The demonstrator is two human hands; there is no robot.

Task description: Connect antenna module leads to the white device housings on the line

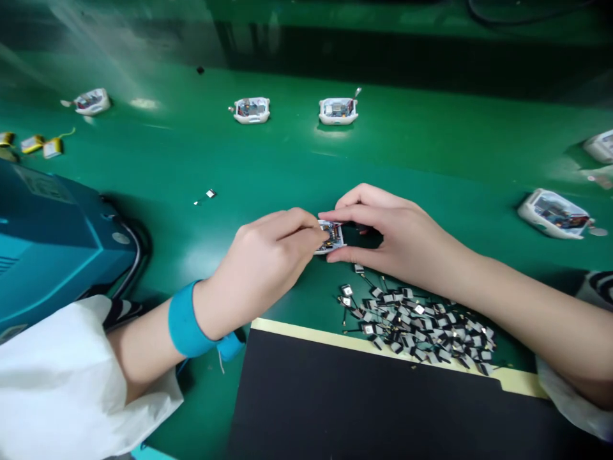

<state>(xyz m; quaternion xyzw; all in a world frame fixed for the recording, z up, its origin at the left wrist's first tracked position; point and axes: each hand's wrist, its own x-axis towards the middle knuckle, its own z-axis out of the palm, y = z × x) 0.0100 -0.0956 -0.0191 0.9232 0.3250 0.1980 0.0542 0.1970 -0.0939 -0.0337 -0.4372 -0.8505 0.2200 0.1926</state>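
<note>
Head cam shot, looking down at a green bench (287, 160). Dead center, a small white plastic housing (330, 237) with a circuit board inside was held up between both hands, just off the bench as far as I could tell. The left hand (261, 271) came in from about 8 o'clock, its fingers bunched together, and the left fingertips (320, 233) were pressed onto the board side of the housing. Whether they were pinching some tiny part in there, I couldn't tell, since the hand hid it. The right hand (387, 239) came in from about 4 o'clock and gripped the housing across its top and bottom edges between thumb and fingers.

A blue wrist strap (184, 322) sat on the left wrist, and a white sleeve (57, 377) showed at 7 o'clock. Just past the right hand, at 5 o'clock, was a messy pile of little black-and-silver parts with thin wires (412, 322), right beside a black mat (383, 402) with a cream edge at 6 o'clock.

Further out, more white housings (251, 110) lay along the bench from 10 round to 3 o'clock. Yellow pouch batteries (52, 147) lay at 10 o'clock, and a teal machine (52, 246) sat at 9 o'clock.
</note>
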